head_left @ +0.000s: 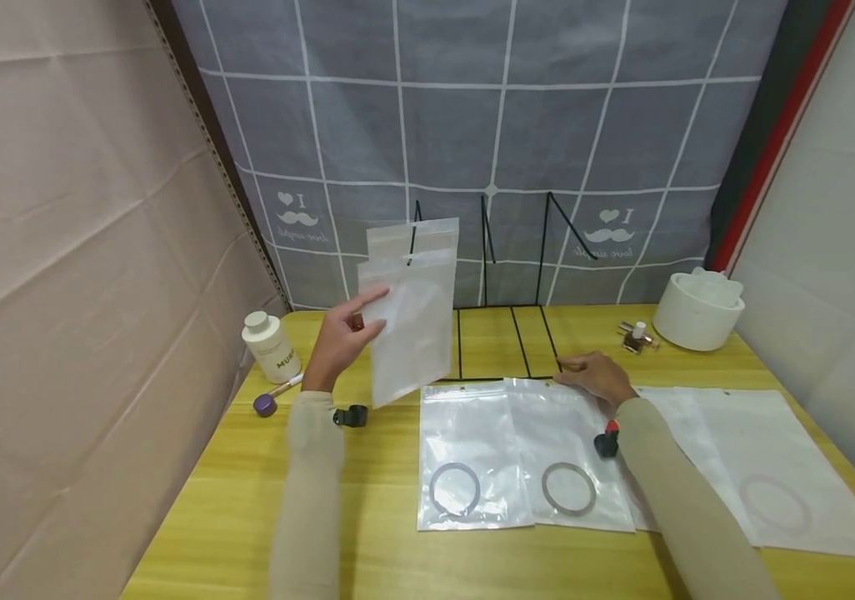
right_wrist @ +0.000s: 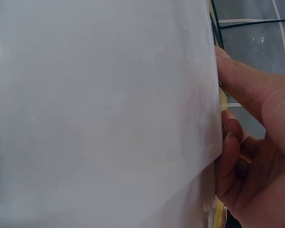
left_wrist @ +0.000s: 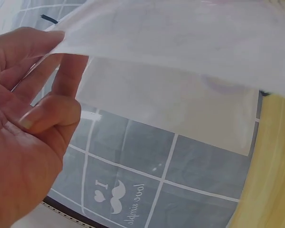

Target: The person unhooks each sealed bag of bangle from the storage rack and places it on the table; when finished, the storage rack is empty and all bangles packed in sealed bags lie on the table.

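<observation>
My left hand (head_left: 337, 346) pinches the raised pouch (head_left: 410, 312) by its left edge, thumb in front and fingers behind, holding it upright in the air above the table's (head_left: 262, 508) far left part, in front of the black wire rack (head_left: 498, 333). My right hand (head_left: 596, 375) lies flat, fingers relaxed, on the far edge of a flat pouch (head_left: 566, 454) with a ring inside, lying near the table's middle beside another ring pouch (head_left: 468, 458).
</observation>
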`<state>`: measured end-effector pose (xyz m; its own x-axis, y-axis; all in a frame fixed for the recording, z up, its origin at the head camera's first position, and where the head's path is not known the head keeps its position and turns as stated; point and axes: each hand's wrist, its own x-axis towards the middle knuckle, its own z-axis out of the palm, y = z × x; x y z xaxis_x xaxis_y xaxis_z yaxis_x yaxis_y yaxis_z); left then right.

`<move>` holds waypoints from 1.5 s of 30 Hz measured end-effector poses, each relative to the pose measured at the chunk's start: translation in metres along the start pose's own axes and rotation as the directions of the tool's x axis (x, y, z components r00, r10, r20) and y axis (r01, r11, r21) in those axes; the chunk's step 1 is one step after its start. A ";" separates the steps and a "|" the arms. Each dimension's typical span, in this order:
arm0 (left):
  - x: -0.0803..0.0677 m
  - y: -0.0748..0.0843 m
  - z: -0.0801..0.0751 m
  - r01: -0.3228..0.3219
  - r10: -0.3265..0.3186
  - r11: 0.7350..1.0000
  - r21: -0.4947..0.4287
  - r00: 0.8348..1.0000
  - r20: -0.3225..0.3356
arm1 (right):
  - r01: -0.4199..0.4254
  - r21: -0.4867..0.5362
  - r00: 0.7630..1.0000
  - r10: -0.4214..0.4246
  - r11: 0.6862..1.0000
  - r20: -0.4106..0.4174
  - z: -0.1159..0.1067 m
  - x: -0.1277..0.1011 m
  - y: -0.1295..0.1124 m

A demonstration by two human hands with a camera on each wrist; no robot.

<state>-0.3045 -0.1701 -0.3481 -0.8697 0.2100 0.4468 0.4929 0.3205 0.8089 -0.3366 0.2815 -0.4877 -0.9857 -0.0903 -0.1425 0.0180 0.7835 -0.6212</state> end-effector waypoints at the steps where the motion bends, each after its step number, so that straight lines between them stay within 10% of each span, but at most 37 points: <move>1: -0.003 0.002 -0.001 -0.001 0.001 1.000 -0.008 1.000 0.001 | -0.001 0.000 1.000 0.001 1.000 -0.001 0.000 0.000 0.000; 10: -0.030 0.010 -0.015 -0.046 0.046 0.998 -0.048 0.999 -0.001 | -0.007 -0.008 1.000 0.007 1.000 -0.001 0.000 0.003 0.000; 18: -0.068 0.014 -0.037 0.121 -0.074 0.935 -0.332 0.986 0.151 | -0.006 -0.013 1.000 0.006 1.000 -0.012 -0.008 0.004 -0.004; 22: -0.088 -0.002 -0.041 0.279 -0.127 0.814 -0.510 0.941 0.313 | -0.013 -0.012 1.000 0.012 1.000 -0.012 -0.011 0.002 -0.004; 27: -0.101 -0.048 -0.032 0.526 -0.306 0.696 -0.489 0.833 0.461 | -0.005 -0.019 1.000 0.004 1.000 -0.030 -0.010 0.003 0.002; 30: -0.106 -0.075 -0.027 0.621 -0.464 0.708 -0.335 0.767 0.443 | -0.004 -0.007 0.999 0.003 1.000 -0.037 -0.007 0.004 0.005; 34: -0.110 -0.098 -0.023 0.671 -0.575 0.718 -0.183 0.721 0.388 | -0.003 -0.001 0.999 0.003 1.000 -0.034 -0.002 0.004 0.008; 45: -0.111 -0.107 -0.018 0.582 -0.575 0.811 0.056 0.776 0.259 | -0.017 -0.003 0.999 0.017 1.000 -0.029 0.002 0.001 0.004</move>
<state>-0.2612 -0.2441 -0.4776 -0.9513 0.2182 -0.2177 -0.1052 0.4340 0.8948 -0.3377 0.2836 -0.4916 -0.9897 -0.0592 -0.1304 0.0342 0.7865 -0.6166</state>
